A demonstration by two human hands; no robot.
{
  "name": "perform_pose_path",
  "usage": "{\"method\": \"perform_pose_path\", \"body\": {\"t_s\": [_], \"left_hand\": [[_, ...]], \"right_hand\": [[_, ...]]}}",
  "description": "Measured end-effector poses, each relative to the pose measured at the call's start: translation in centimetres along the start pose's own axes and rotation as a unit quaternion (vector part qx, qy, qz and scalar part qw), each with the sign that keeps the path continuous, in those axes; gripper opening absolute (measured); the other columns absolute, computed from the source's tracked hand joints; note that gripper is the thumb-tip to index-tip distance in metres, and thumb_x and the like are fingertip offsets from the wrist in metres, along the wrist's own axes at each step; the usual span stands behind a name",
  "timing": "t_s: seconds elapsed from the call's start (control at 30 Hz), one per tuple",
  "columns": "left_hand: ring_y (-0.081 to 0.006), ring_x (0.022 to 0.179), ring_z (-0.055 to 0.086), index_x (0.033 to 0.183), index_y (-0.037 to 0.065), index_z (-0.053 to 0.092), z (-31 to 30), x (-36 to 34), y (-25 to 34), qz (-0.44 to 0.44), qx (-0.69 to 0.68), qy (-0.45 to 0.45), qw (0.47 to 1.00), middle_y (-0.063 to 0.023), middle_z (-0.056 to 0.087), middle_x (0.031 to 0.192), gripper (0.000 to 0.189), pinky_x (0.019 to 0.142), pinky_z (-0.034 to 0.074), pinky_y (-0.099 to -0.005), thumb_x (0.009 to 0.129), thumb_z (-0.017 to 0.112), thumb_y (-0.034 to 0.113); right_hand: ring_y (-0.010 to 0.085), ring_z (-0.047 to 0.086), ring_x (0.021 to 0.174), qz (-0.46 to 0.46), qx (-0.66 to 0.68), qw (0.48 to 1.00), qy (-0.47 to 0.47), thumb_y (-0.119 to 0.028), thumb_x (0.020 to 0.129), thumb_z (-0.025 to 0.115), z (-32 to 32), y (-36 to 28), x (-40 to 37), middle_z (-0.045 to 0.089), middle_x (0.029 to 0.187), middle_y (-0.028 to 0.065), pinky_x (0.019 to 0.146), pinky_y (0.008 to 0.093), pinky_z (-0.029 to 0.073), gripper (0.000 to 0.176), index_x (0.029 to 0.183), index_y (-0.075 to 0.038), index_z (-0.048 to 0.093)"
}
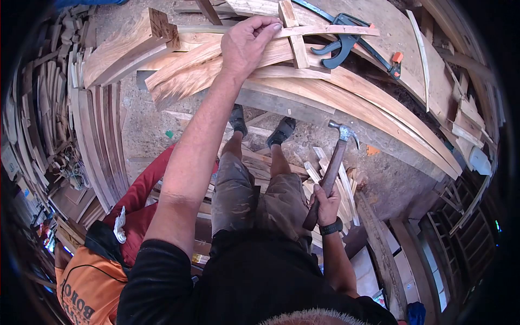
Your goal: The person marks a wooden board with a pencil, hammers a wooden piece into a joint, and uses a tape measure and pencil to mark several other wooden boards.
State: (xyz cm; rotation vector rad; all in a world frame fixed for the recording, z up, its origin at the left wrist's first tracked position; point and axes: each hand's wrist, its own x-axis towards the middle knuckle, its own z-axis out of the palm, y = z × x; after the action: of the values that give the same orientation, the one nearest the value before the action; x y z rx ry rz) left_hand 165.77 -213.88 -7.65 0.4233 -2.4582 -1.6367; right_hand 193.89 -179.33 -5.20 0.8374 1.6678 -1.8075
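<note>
My left hand (249, 43) reaches out and rests on curved wooden planks (206, 70), its fingertips pinching something small against a thin wooden strip (325, 31); what is pinched is too small to tell. A short upright wooden strip (292, 32) crosses that strip just to the right of my fingers. My right hand (326, 205), with a black watch on the wrist, hangs low by my thigh and grips the wooden handle of a claw hammer (331, 173), whose metal head points up.
A black bar clamp (352, 43) with orange pads lies on the planks at the right. Stacks of curved boards (92, 124) fill the left. Wood offcuts (330, 179) lie on the floor by my feet. A person in orange (86, 292) is at the lower left.
</note>
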Motion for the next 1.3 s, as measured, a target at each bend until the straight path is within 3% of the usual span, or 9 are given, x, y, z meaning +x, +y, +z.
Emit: {"method": "perform_pose_path", "body": {"t_s": [0.2, 1.3], "left_hand": [[-0.0097, 0.082, 0.07, 0.112, 0.013, 0.08, 0.3, -0.1, -0.3, 0.054, 0.079, 0.03, 0.995, -0.0037, 0.079, 0.092, 0.024, 0.077, 0.055, -0.026, 0.096, 0.075, 0.03], [-0.0121, 0.082, 0.073, 0.108, 0.014, 0.081, 0.4, -0.1, -0.1, 0.052, 0.1, 0.041, 0.993, -0.0038, 0.078, 0.089, 0.022, 0.076, 0.056, -0.0266, 0.096, 0.075, 0.031]], "right_hand": [[0.0102, 0.057, 0.051, -0.039, -0.029, 0.999, -0.009, -0.007, 0.098, 0.07, 0.9, -2.6, 0.5, 0.06, 0.068, 0.0021, 0.047, 0.0262, 0.047, 0.016, 0.105, -0.005, 0.056], [0.008, 0.06, 0.057, -0.08, -0.064, 0.995, -0.02, -0.006, 0.096, 0.072, 1.4, -5.1, 1.7, 0.062, 0.074, 0.0003, 0.051, 0.0242, 0.047, 0.017, 0.107, -0.004, 0.059]]}}
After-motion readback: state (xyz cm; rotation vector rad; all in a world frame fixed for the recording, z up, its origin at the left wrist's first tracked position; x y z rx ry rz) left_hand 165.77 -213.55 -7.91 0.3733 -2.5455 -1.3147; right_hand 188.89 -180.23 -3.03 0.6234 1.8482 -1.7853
